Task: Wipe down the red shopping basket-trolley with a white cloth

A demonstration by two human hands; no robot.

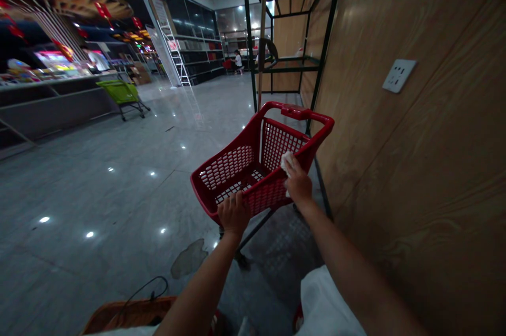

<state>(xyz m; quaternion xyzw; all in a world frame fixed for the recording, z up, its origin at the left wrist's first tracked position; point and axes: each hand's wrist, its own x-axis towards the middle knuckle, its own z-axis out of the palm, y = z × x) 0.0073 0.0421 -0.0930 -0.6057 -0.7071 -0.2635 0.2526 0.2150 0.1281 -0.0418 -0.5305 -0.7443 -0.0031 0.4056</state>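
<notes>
A red plastic shopping cart (233,159) with a lattice basket stands in front of me, its handle towards the far right. My left hand (234,213) is wrapped over the near rim, close to the basket's front end. Farther along the same rim, my right hand (298,183) presses a crumpled white cloth (287,162) against the edge, fingers closed on it. Part of the cloth hangs down outside the basket. The cart's wheels are partly hidden under the basket and behind my arms.
A wooden wall (415,167) with a power socket (399,75) rises close on my right. Behind the cart stands a dark metal rack (286,69). A green cart (120,92) is by the counter at left. An orange-brown object (103,317) lies at the bottom, near a wet patch (190,258).
</notes>
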